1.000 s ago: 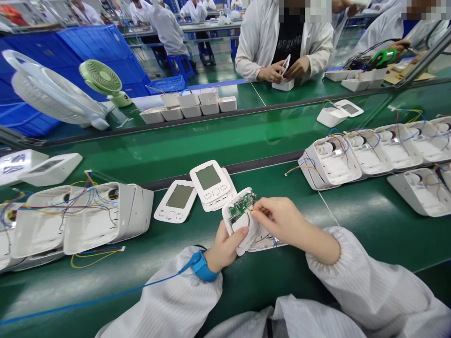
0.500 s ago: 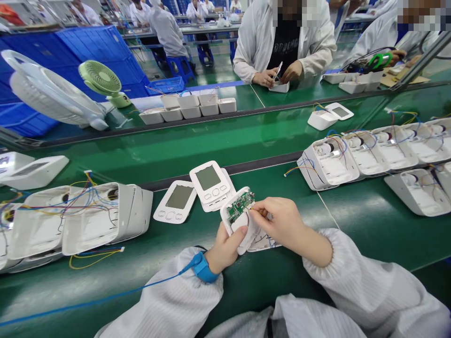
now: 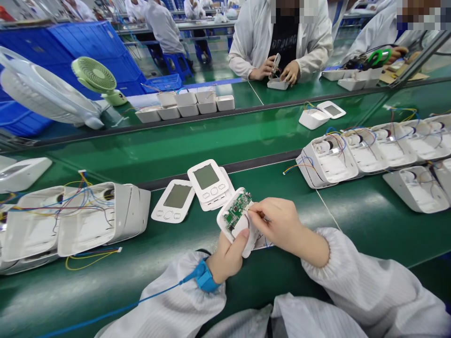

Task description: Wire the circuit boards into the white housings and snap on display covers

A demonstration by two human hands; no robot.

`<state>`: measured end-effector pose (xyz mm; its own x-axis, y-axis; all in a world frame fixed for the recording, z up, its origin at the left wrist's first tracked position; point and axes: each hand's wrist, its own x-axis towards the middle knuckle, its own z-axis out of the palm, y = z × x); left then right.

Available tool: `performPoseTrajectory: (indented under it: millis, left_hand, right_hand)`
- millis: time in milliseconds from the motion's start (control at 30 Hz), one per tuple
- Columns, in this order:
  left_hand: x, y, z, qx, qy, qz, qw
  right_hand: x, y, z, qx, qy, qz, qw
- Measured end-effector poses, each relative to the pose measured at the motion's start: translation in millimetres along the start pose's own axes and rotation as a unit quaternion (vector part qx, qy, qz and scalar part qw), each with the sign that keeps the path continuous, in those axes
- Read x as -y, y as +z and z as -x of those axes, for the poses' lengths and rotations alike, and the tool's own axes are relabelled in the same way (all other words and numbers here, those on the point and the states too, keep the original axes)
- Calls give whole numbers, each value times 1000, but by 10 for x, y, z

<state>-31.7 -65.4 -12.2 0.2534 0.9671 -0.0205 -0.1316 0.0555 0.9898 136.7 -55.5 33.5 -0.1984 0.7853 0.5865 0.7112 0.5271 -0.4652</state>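
Note:
My left hand (image 3: 229, 256) grips a white panel (image 3: 225, 219) by its lower part, thumb across it. A green circuit board (image 3: 238, 210) faces up on the panel. At the board's right edge my right hand (image 3: 278, 220) is pinched, thumb and forefinger together; what is between the fingertips is too small to name. Beneath both hands a white housing (image 3: 262, 242) with thin wires shows in part. Just to the left lie a panel with a grey screen (image 3: 173, 201) and a small stack of such panels (image 3: 207, 180).
Open white housings (image 3: 88, 225) with loose wires stand at the left, and more housings (image 3: 333, 162) line the right. Behind the dark rail (image 3: 268, 161) runs a green belt (image 3: 246, 134). A person (image 3: 282, 42) works opposite. A blue cord (image 3: 141, 298) runs from my left wrist.
Both hands and the panel have shifted very slightly, with the panel tilted a little more. Across the belt, the person's fingers have moved on their part. Pieces on the belt have moved left.

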Motion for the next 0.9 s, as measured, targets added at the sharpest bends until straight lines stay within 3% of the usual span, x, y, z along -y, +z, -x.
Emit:
performPoseTrajectory:
  millis: [333,467,667,900]
  left_hand:
    - [110,-12,16,-11,-17,31,999]
    - [75,-2,13,-6,-15,37,999]
    - [78,17,4,-1,-15,46,999]
    - [127,11,2,-9,-24,51,998]
  right_hand:
    - [18,-53,-38,-22,-105,125,986]
    - [24,-47,-22,-23,-96,127,987]
    - [49,33,23,-34,-28,80,996]
    - [61,-10,-34,-41,-43,84,995]
